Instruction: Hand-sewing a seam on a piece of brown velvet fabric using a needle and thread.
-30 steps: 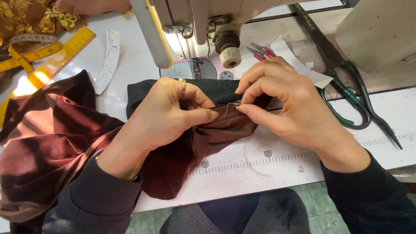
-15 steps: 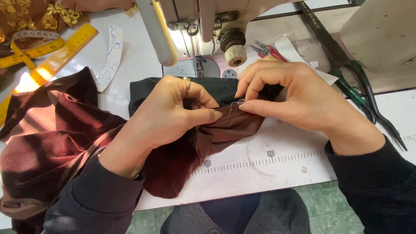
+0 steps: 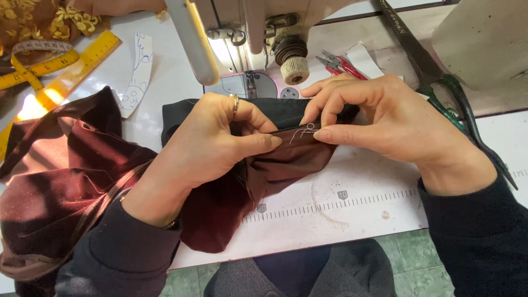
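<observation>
Your left hand (image 3: 214,146) and right hand (image 3: 379,118) keep pinching the cloth (image 3: 220,214) fold, now raised slightly, white thread (image 3: 301,132) showing between them.

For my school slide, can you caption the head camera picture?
Left hand and right hand pinch maroon fabric before a sewing machine.

Left hand (image 3: 220,143): thumb now stretched further right along the folded edge of the maroon fabric (image 3: 286,159), its tip almost meeting the other thumb.
Right hand (image 3: 385,118): fingers lifted and spread, less curled than before.
White thread (image 3: 301,132): short loose strands now showing at the fold between the thumbs.
</observation>
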